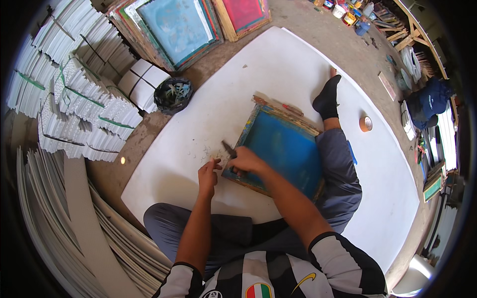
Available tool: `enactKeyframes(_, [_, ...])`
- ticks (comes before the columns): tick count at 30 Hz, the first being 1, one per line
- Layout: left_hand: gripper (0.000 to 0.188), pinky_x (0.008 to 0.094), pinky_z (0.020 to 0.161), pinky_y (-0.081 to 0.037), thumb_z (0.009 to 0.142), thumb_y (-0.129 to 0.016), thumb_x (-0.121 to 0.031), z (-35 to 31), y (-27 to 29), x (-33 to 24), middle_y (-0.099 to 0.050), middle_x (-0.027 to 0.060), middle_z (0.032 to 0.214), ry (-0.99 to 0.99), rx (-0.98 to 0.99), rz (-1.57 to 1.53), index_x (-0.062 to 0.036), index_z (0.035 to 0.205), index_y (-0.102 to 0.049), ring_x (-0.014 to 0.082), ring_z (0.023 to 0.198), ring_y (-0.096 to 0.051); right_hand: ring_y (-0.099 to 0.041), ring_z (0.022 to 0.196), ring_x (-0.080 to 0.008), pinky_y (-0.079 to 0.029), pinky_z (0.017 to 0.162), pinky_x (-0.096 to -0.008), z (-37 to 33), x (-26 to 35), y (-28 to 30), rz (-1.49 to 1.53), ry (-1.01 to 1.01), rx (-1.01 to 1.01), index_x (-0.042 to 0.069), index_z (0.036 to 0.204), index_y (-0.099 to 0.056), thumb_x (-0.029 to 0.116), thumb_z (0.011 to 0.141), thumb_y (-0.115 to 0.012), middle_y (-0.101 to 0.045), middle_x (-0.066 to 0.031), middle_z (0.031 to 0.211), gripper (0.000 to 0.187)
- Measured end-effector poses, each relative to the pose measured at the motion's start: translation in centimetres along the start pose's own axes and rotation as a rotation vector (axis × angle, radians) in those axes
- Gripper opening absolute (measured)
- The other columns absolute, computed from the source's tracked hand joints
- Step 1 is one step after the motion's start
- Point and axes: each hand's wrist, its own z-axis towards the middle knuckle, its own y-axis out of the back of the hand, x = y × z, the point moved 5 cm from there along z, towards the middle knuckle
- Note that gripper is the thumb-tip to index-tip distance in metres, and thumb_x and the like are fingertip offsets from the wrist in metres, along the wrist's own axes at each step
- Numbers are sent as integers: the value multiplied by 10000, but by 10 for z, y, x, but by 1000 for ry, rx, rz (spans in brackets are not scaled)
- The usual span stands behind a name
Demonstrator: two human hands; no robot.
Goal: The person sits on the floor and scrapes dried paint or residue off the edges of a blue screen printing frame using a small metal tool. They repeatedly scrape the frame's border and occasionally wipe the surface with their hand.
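A wooden-framed screen with blue mesh lies tilted on the white sheet, against my right leg. My right hand is closed round a slim dark hand tool above the frame's left edge; its exact kind does not show clearly. Just left of it, my left hand is raised with fingers curled in a pinch beside the frame's near left corner. Whether anything small is between those fingers cannot be made out. Small pale scraps are scattered on the sheet near both hands. A red-handled tool rests by the frame's far edge.
I sit on a large white sheet with a tape roll at right. A black bin of scraps stands at far left, near strapped white stacks. More framed screens lean behind; paint tubs stand at far right.
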Motion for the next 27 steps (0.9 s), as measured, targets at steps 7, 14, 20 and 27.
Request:
enactKeyframes(7, [479, 246, 461, -280, 1050, -610, -411, -15, -2, -13, -647, 47, 1018, 84, 17, -510, -14, 1319, -610, 65, 525, -382, -665, 608, -202, -522, 480, -353, -23, 8, -58, 45, -97, 239, 4, 1032, -636, 254, 993, -659, -644, -81, 753, 254])
enactKeyframes(14, [388, 242, 422, -264, 1020, -675, -374, -16, 11, -22, -740, 52, 960, -3, -219, -285, -19, 1172, -712, 44, 450, -351, -720, 752, -249, -583, 586, -386, -21, -8, -33, 291, -163, 177, 24, 1117, -628, 354, 1042, -608, -713, -147, 921, 339])
enactKeyframes(20, [444, 233, 411, -271, 1013, -665, -375, -16, 1, -23, -719, 84, 913, 22, -200, -158, 20, 1214, -695, 46, 451, -350, -743, 841, -380, -629, 729, -514, 2, -22, 47, 618, -127, -83, -32, 1172, -617, 383, 1061, -577, -726, -258, 1010, 431])
enactKeyframes(27, [410, 238, 418, -278, 1002, -687, -376, -10, 1, -14, -730, 72, 943, 6, -226, -133, 16, 1119, -716, 46, 460, -370, -755, 870, -368, -619, 792, -551, 6, -13, 81, 668, -162, -117, -25, 1130, -625, 383, 1096, -508, -743, -239, 984, 425])
